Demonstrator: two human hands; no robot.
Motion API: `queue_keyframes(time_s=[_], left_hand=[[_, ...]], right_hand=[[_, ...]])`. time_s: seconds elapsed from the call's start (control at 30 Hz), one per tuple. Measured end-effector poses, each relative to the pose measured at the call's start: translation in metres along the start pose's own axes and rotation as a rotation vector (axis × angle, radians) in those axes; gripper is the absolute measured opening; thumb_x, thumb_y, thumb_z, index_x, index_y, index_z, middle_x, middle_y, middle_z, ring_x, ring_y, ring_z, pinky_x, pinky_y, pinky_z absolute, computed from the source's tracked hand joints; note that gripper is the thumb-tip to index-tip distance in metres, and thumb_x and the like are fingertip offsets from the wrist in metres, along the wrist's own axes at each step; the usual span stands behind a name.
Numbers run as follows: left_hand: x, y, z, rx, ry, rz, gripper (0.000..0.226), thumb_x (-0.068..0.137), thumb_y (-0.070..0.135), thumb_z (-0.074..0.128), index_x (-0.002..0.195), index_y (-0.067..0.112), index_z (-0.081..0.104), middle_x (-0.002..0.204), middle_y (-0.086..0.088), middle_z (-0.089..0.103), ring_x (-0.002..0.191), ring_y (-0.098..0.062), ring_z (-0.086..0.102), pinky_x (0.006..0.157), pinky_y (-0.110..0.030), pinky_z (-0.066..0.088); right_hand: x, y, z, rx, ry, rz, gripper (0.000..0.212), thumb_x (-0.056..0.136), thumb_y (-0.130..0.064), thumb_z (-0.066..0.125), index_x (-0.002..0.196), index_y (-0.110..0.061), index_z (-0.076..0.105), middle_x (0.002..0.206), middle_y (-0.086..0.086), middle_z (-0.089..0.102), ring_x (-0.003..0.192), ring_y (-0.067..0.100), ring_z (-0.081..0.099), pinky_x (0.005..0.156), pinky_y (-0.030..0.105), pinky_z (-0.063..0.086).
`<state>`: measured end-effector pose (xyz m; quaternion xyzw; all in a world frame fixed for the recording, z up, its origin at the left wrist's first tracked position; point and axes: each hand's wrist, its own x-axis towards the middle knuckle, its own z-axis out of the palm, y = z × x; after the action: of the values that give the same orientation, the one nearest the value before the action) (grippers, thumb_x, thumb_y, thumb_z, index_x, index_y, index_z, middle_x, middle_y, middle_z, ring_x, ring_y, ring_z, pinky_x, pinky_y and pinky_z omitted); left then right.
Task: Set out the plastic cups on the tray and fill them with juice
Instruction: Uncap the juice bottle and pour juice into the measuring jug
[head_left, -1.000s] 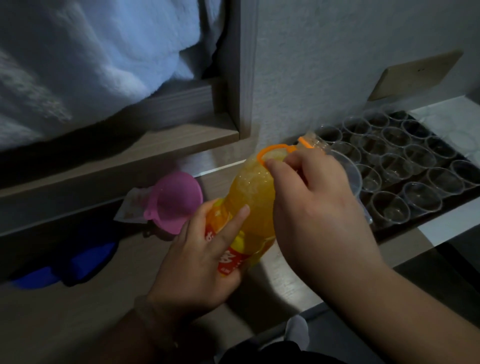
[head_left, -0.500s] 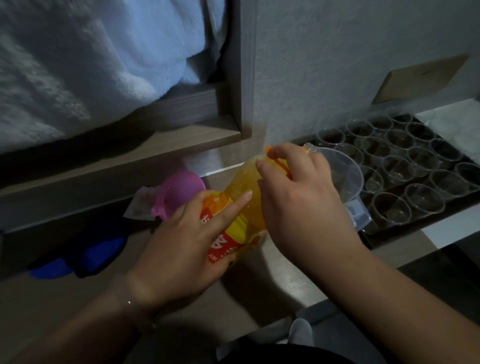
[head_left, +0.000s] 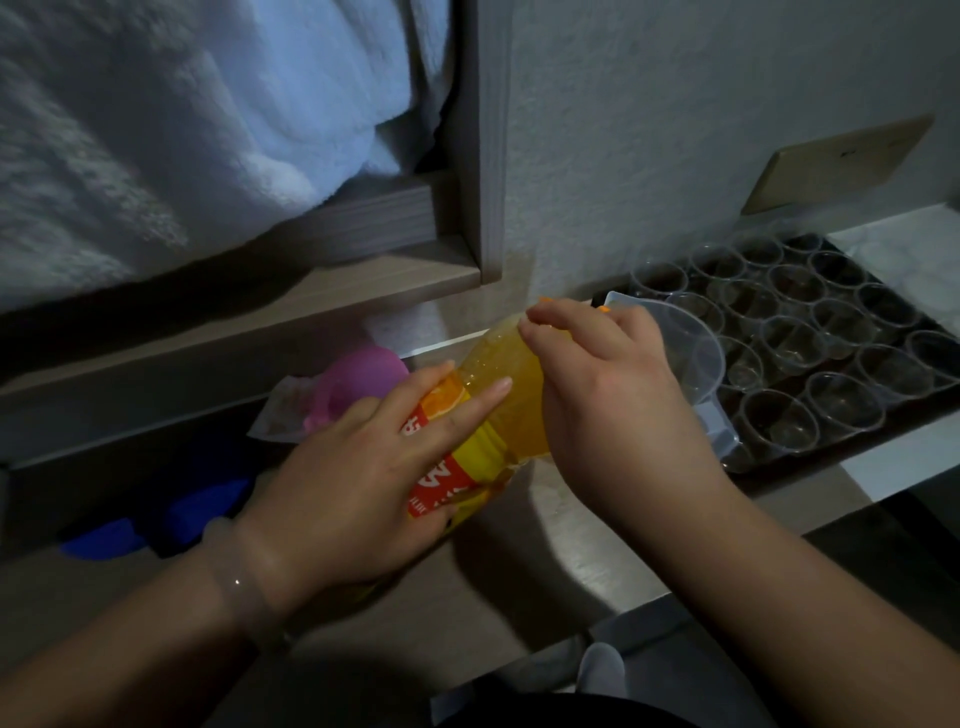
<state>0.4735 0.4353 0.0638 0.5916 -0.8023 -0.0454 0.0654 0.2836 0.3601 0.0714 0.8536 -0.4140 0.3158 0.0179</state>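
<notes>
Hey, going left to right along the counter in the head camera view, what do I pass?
Blue object → left hand → juice bottle → right hand → clear jug → plastic cups.

Single wide-angle head camera looking forward and down, sitting close over left hand (head_left: 358, 467), right hand (head_left: 618, 400) and bottle (head_left: 514, 400) at counter (head_left: 519, 582) edge; tray (head_left: 753, 469) running off right.
</notes>
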Motion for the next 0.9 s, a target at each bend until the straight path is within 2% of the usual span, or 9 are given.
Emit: queue_keyframes(time_s=[0.23,0.4,0.63,0.7,0.9], left_hand=[[0.004,0.003,-0.003,0.030,0.003,0.005,0.087,0.072,0.066,0.042,0.148,0.048,0.003,0.149,-0.003,0.034,0.101,-0.029,0.062,0.070,-0.044,0.057],[0.006,0.002,-0.006,0.039,-0.021,0.015,0.087,0.072,0.066,0.041,0.148,0.050,0.001,0.150,-0.003,0.034,0.103,-0.031,0.061,0.073,-0.046,0.056],[0.004,0.001,-0.007,0.051,-0.061,0.009,0.089,0.071,0.066,0.043,0.146,0.052,-0.003,0.152,-0.002,0.030,0.104,-0.031,0.060,0.073,-0.046,0.056],[0.003,0.001,-0.007,0.055,-0.061,0.018,0.090,0.072,0.065,0.047,0.147,0.051,-0.002,0.151,-0.003,0.032,0.102,-0.031,0.061,0.072,-0.045,0.056],[0.005,0.002,-0.011,0.096,-0.044,0.034,0.086,0.073,0.066,0.040,0.148,0.050,0.002,0.148,-0.004,0.036,0.096,-0.031,0.064,0.068,-0.045,0.056]], right_hand=[[0.000,0.000,-0.001,0.026,0.027,-0.017,0.035,0.084,-0.017,0.043,0.107,-0.011,0.069,0.114,0.007,0.065,0.082,0.033,0.049,0.078,0.034,0.041],[-0.001,0.003,-0.001,0.017,0.021,-0.026,0.025,0.079,-0.012,0.059,0.102,-0.011,0.070,0.108,0.004,0.066,0.080,0.030,0.048,0.074,0.030,0.037],[-0.003,0.002,0.001,0.035,0.005,-0.006,0.030,0.077,-0.012,0.062,0.106,-0.010,0.070,0.112,0.006,0.066,0.081,0.033,0.051,0.071,0.033,0.042],[-0.004,0.002,0.001,0.029,0.010,-0.010,0.032,0.077,-0.012,0.063,0.108,-0.010,0.070,0.112,0.006,0.066,0.081,0.033,0.052,0.074,0.031,0.039],[-0.005,0.000,0.000,0.027,0.013,0.002,0.031,0.078,-0.013,0.063,0.107,-0.010,0.070,0.112,0.006,0.067,0.081,0.032,0.050,0.076,0.023,0.029]])
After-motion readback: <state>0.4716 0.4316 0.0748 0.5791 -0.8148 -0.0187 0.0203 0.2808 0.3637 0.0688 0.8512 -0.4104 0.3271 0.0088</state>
